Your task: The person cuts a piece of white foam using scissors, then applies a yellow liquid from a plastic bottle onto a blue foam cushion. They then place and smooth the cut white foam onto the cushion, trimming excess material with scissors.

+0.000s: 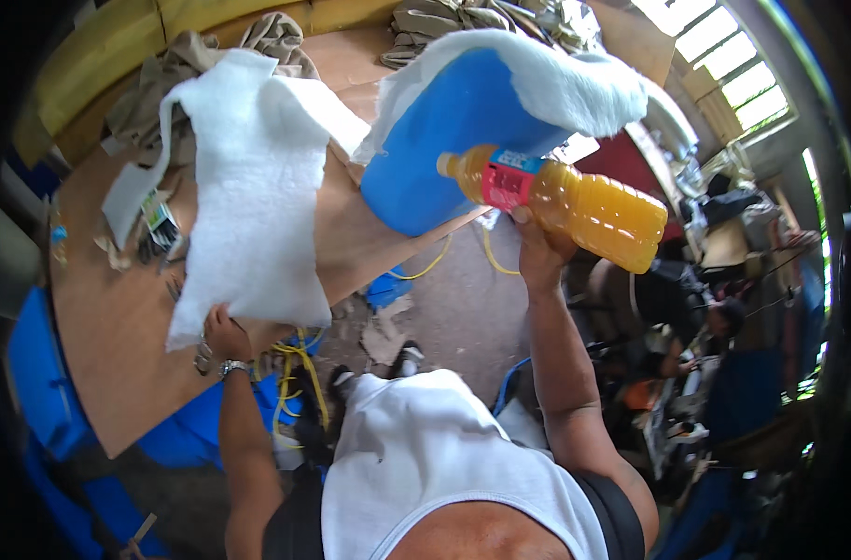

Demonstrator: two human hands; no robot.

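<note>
The plastic bottle of orange drink (561, 203) is up in the right hand (545, 245), whose fingers are wrapped around its underside — its long axis runs slantwise, cap to the upper left, base to the lower right. It overlaps the blue foam block (435, 140) in view; whether they touch I cannot tell. The right hand is the nearer one; the left hand (226, 334) is well apart, down to the left, fingers curled at the near edge of the batting sheet (253, 177) on the worktop (118, 373), a looped metal tool (202, 357) just beside — whether it grasps either one is unclear. Counted: one orange-drink bottle, one blue block, one batting sheet lying flat, one batting cover (575, 89) over the block, one wristwatch (232, 367) on the left wrist
</note>
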